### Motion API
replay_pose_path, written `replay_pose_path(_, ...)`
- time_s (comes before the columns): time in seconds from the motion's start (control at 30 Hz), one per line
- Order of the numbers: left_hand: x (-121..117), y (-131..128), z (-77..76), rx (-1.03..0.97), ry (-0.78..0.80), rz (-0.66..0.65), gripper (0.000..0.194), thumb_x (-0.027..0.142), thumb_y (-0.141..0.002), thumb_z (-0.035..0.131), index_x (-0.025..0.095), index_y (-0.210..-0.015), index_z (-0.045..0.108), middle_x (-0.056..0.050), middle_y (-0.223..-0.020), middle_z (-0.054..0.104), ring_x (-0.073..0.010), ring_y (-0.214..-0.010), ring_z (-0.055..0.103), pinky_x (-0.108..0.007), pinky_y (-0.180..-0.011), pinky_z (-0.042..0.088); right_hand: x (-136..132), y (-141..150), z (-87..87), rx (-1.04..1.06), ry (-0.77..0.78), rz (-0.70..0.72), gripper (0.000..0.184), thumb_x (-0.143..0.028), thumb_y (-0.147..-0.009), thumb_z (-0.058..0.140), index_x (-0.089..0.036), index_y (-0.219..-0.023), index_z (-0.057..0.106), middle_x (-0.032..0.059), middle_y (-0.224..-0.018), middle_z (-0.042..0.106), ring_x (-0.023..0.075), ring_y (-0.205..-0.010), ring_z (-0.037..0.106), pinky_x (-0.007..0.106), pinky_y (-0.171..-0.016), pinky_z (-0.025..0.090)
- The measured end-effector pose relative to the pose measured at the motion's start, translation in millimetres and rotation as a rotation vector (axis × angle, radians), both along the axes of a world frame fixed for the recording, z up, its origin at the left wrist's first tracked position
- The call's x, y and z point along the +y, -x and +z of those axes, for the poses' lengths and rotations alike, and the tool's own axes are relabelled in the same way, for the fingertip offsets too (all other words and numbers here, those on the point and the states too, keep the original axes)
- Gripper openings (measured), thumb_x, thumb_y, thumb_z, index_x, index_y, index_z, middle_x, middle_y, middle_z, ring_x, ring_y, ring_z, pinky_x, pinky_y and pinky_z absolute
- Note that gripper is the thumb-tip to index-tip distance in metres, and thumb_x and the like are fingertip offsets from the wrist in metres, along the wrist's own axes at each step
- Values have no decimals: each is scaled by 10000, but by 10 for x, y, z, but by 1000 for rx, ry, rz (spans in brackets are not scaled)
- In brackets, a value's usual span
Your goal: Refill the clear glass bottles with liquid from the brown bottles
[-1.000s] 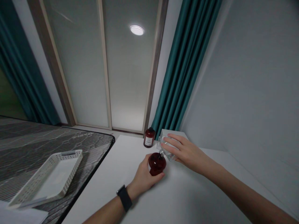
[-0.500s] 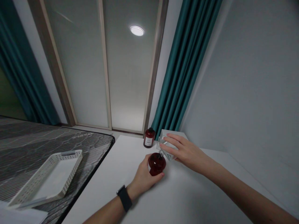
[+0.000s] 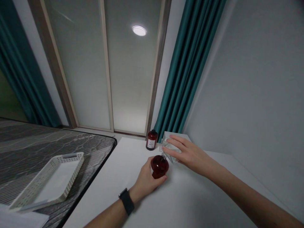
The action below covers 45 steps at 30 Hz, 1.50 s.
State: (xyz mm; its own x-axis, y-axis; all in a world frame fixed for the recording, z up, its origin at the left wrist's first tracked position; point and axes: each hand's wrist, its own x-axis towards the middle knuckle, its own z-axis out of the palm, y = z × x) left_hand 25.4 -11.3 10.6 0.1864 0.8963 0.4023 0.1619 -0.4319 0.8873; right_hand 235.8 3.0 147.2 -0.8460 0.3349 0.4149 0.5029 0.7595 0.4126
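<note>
My left hand [image 3: 147,178] is wrapped round a dark red-brown bottle [image 3: 160,166], whose pale label shows at its left side. In my right hand [image 3: 184,150] is a clear glass bottle [image 3: 173,154], tilted so its neck meets the mouth of the red-brown one. Whether liquid passes between them is too small to make out. Behind them, a second red-brown bottle [image 3: 151,140] with a black cap and white label stands upright, touched by neither hand.
Both hands work over a white table [image 3: 114,183]. A white box [image 3: 179,135] sits at its back, by the teal curtain [image 3: 177,104]. To the left, a white perforated basket [image 3: 51,180] rests on a dark grey patterned surface [image 3: 95,148]. A grey wall rises on the right.
</note>
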Motion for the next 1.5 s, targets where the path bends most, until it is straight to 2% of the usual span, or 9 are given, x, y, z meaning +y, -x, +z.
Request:
replay_pose_path(0.3, -3, 3, 5, 4, -1, -4, 617, 199, -680, 804, 177, -1226, 519, -88, -1164, 690, -275, -1040, 665, -429, -964, 510, -4, 2, 28, -12, -26, 27, 446, -63, -931, 575, -206, -1354, 568, 164, -1353, 618, 314, -1347, 514, 514, -1026, 543)
replay_pose_path(0.47, -10, 1, 25, -11, 2, 0, 624, 194, -671, 808, 187, -1228, 525, -86, -1176, 692, -281, -1062, 661, -435, -982, 506, 14, -9, -22, 33, 7, 3, 529, -56, -905, 602, -254, -1390, 533, 138, -1375, 607, 306, -1365, 497, 522, -1034, 537)
replay_pose_path(0.67, -18, 5, 36, -10, 22, -10, 635, 197, -661, 815, 176, -1227, 525, -91, -1171, 690, -284, -1056, 661, -434, -980, 502, 27, -31, -61, 23, 55, -33, 618, -48, -826, 679, -215, -1399, 521, 151, -1366, 605, 325, -1349, 505, 525, -1055, 527)
replay_pose_path(0.8, -18, 4, 27, -2, 27, -22, 634, 199, -669, 810, 173, -1232, 520, -91, -1174, 685, -277, -1052, 658, -420, -970, 502, 15, -63, -80, 27, 103, -54, 689, -108, -796, 744, -202, -1427, 483, 162, -1382, 585, 339, -1360, 484, 536, -1069, 515)
replay_pose_path(0.97, -19, 7, 22, 6, 24, -37, 628, 195, -672, 802, 175, -1231, 518, -84, -1173, 684, -271, -1054, 658, -408, -970, 499, -7, -106, -160, 115, 169, -73, 715, -167, -819, 728, -197, -1467, 427, 177, -1395, 561, 346, -1379, 453, 559, -1061, 508)
replay_pose_path(1.13, -11, 16, 13, 14, 13, -51, 633, 204, -674, 813, 179, -1233, 516, -83, -1176, 680, -271, -1054, 660, -410, -971, 503, -32, -133, -241, 169, 216, -84, 717, -185, -861, 678, -185, -1501, 356, 190, -1377, 557, 343, -1332, 486, 572, -1055, 505)
replay_pose_path(1.27, 5, 18, -19, 3, 18, -82, 641, 199, -678, 814, 176, -1244, 513, -97, -1200, 671, -278, -1077, 654, -416, -981, 499, -20, -182, -376, 293, 286, -119, 765, -222, -861, 694, -191, -1518, 304, 200, -1400, 526, 359, -1338, 479, 607, -1078, 472)
replay_pose_path(1.37, 15, 23, -38, 7, 23, -78, 666, 190, -673, 822, 168, -1261, 511, -122, -1248, 652, -295, -1139, 629, -439, -1024, 471, -4, -224, -556, 464, 351, -162, 780, -275, -861, 706, -234, -1518, 288, 190, -1412, 496, 370, -1337, 481, 636, -1073, 464)
replay_pose_path(1.5, 19, 33, -34, 9, 42, -92, 656, 198, -687, 816, 174, -1268, 512, -114, -1250, 653, -285, -1135, 634, -431, -1031, 466, 35, -253, -901, 765, 520, -175, 672, -285, -868, 683, -251, -1449, 346, 164, -1393, 454, 312, -1276, 544, 511, -1004, 562)
